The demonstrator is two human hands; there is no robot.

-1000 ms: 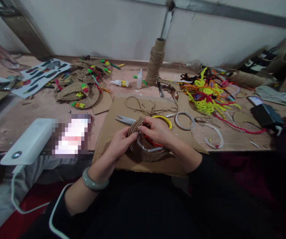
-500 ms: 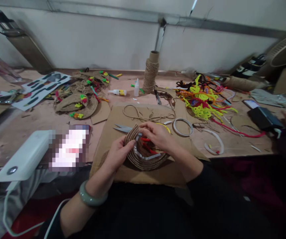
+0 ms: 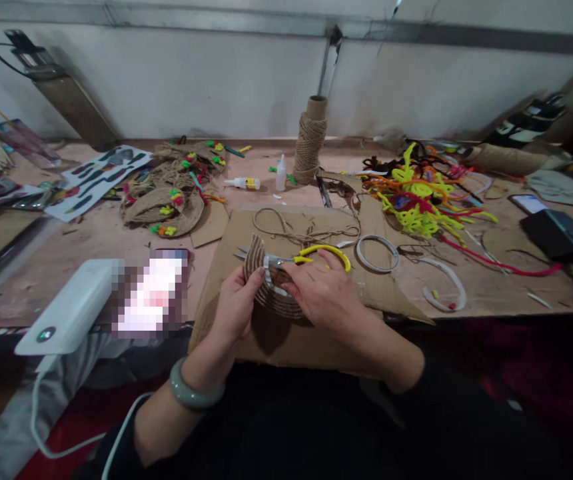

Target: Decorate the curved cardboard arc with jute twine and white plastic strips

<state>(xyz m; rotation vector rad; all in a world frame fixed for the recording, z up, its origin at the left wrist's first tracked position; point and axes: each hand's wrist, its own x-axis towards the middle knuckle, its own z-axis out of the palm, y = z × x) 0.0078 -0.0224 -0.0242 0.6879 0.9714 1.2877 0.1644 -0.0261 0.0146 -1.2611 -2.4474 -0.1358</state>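
Observation:
My left hand (image 3: 236,303) pinches the left end of a curved band of coiled brown twine (image 3: 279,305), thumb on top. White strip shows along the band's inner edge. My right hand (image 3: 324,290) has its fingers bent at that inner edge, thumb and fingertips closed on it; the exact contact is partly hidden. Scissors with yellow handles (image 3: 306,257) lie just behind the band on a cardboard sheet (image 3: 216,293), their blade tips showing past its left end. A loop of loose twine (image 3: 276,223) lies farther back on the cardboard.
A twine spool (image 3: 310,147) stands at the back beside two glue bottles (image 3: 280,175). Bright pipe cleaners (image 3: 421,200) heap up right of a white ring (image 3: 377,253). Left are decorated twine pieces (image 3: 166,210), a phone (image 3: 154,293) and a white power bank (image 3: 71,307).
The twine band has turned and tilted in my hands, its left end now more upright. My right hand has shifted down and right, uncovering the scissors' pivot and yellow handles. The view has shifted slightly.

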